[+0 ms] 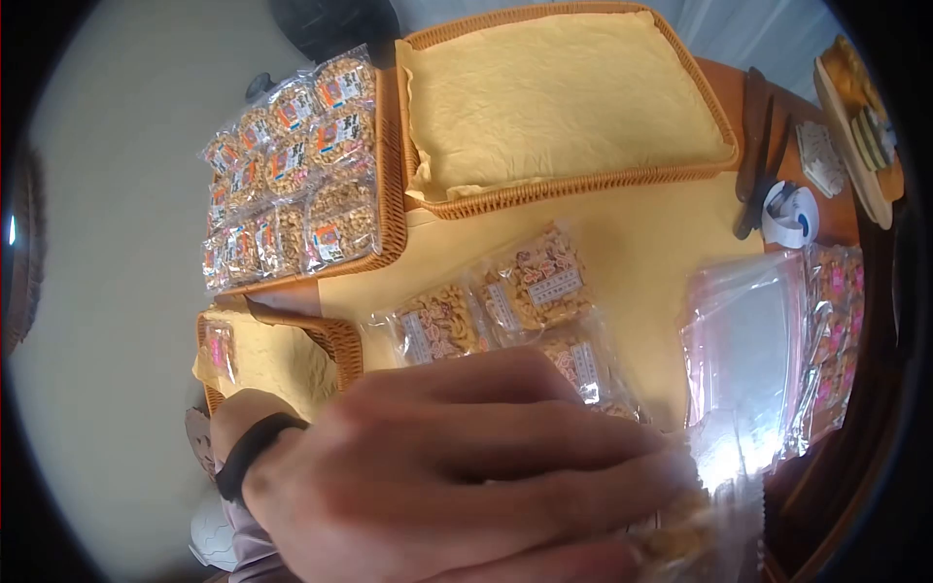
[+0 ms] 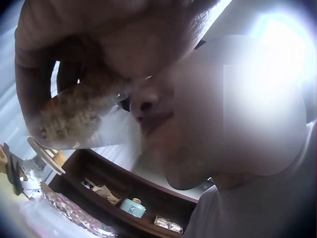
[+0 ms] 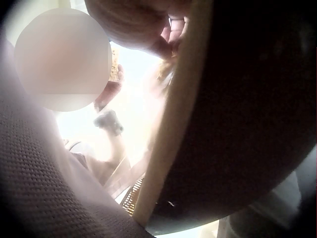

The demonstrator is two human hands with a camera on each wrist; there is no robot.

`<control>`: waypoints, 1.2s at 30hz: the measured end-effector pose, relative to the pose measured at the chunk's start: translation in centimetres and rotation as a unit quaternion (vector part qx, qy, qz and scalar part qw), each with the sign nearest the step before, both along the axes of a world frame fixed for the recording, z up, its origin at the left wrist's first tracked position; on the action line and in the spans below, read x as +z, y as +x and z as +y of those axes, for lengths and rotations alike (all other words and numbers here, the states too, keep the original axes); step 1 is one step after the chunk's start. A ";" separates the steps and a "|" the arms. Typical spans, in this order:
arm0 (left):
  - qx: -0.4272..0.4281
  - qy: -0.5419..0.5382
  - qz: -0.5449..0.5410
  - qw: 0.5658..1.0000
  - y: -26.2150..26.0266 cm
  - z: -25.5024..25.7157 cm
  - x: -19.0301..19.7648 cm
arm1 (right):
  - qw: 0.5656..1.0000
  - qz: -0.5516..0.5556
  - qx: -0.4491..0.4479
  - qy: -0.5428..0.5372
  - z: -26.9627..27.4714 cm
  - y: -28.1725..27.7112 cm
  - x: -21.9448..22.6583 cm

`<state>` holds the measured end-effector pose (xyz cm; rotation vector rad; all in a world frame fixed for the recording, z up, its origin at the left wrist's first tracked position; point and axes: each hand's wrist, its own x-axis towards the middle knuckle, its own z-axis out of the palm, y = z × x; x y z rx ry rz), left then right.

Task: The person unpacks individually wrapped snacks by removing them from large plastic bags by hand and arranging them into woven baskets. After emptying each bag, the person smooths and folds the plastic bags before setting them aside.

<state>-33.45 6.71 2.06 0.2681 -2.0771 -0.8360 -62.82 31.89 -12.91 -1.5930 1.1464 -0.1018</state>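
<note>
My left hand [image 1: 447, 466], with a black band at its wrist, is raised close to the head camera. Its fingers grip a clear packet of nut snack [image 1: 680, 534]; in the left wrist view this packet [image 2: 74, 114] is held up beside the face. Below the hand, several labelled nut packets [image 1: 549, 277] lie on the yellow cloth, partly hidden by it. My right hand [image 3: 133, 25] appears only in the right wrist view, by the table edge, its bent fingers at a blurred, nut-coloured packet [image 3: 164, 73]. Glare washes out much around it.
A cloth-lined wicker tray [image 1: 573, 180] stands at the back, beside a basket [image 1: 392, 175] of bagged snacks. A smaller lined basket [image 1: 345, 345] is at the left. On the right are clear bags [image 1: 743, 340], pink-labelled packets [image 1: 834, 321], a tape roll [image 1: 789, 216] and dark-handled tools [image 1: 753, 146].
</note>
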 end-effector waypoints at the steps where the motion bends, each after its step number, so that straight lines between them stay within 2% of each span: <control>1: -0.001 0.001 0.002 1.000 -0.3 0.4 0.2 | 0.970 -0.087 -0.203 -0.107 -3.2 3.5 2.3; 2: 0.041 0.032 0.034 0.998 -0.7 1.1 0.7 | 0.879 -0.171 -0.392 -0.210 -5.0 5.4 3.4; 3: 0.083 0.063 0.065 0.992 -0.9 1.8 1.0 | 0.879 -0.172 -0.391 -0.210 -5.1 5.5 3.2; 7: 0.085 0.086 0.100 0.988 -0.6 1.9 0.9 | 0.873 -0.182 -0.381 -0.243 -5.3 5.4 3.0; 9: -0.095 -0.048 -0.001 0.994 1.0 -0.4 1.8 | 0.872 -0.182 -0.378 -0.253 -5.4 5.4 3.0; 10: -0.096 -0.050 -0.001 0.994 0.4 0.5 1.9 | 0.873 -0.174 -0.384 -0.247 -5.3 5.5 3.0; 11: -0.003 0.034 0.051 0.998 -0.6 2.3 1.9 | 0.873 -0.167 -0.389 -0.242 -5.1 5.5 3.0; 12: 0.089 0.117 0.102 0.984 -1.5 3.3 1.8 | 0.873 -0.168 -0.389 -0.243 -4.9 5.4 2.9; 14: 0.106 0.096 0.124 0.982 -2.2 3.6 1.4 | 0.876 -0.171 -0.404 -0.200 -4.4 5.3 2.6; 16: 0.122 0.075 0.146 0.979 -2.0 2.9 1.1 | 0.875 -0.168 -0.395 -0.224 -4.8 5.4 2.8; 18: 0.024 -0.042 0.098 0.994 -1.1 1.3 1.0 | 0.874 -0.164 -0.385 -0.246 -5.4 5.4 2.6; 19: 0.024 -0.044 0.098 0.994 -0.9 1.7 1.9 | 0.865 -0.179 -0.365 -0.294 -6.0 5.3 2.2; 20: 0.046 0.098 0.067 0.992 -1.0 2.4 3.5 | 0.854 -0.193 -0.345 -0.339 -6.3 5.2 2.0; 21: 0.069 0.240 0.036 0.968 -0.9 2.9 4.4 | 0.854 -0.193 -0.345 -0.338 -6.0 5.4 2.1; 22: 0.069 0.240 0.036 0.968 -0.5 2.3 4.2 | 0.857 -0.197 -0.380 -0.288 -5.5 5.6 2.5; 23: 0.078 0.187 -0.002 0.979 0.1 1.2 3.8 | 0.856 -0.200 -0.415 -0.237 -5.2 5.7 2.7; 24: 0.086 0.130 -0.041 0.987 0.4 0.1 3.6 | 0.855 -0.203 -0.413 -0.239 -5.2 5.7 2.8; 25: 0.138 0.202 -0.042 0.969 0.3 -0.7 3.6 | 0.864 -0.188 -0.403 -0.236 -5.3 5.5 2.9; 26: 0.196 0.372 -0.115 0.900 0.4 -1.3 5.3 | 0.872 -0.174 -0.392 -0.234 -5.5 5.4 2.9; 27: 0.251 0.397 -0.197 0.861 0.6 -2.9 5.9 | 0.878 -0.157 -0.375 -0.251 -5.3 5.1 2.5; 30: 0.298 0.296 -0.101 0.902 1.3 -7.8 1.2 | 0.873 -0.161 -0.389 -0.244 -5.1 5.1 2.3; 31: 0.298 0.289 -0.099 0.904 1.5 -9.0 0.5 | 0.871 -0.165 -0.388 -0.251 -4.8 5.1 2.0; 33: 0.319 0.377 -0.102 0.863 1.6 -11.1 -0.3 | 0.860 -0.192 -0.426 -0.204 -4.4 5.2 1.3; 34: 0.320 0.373 -0.099 0.865 1.7 -12.3 -0.8 | 0.860 -0.193 -0.425 -0.208 -4.6 5.1 1.4; 36: 0.376 0.348 -0.146 0.846 1.9 -14.7 -1.6 | 0.864 -0.192 -0.408 -0.223 -4.8 5.1 1.5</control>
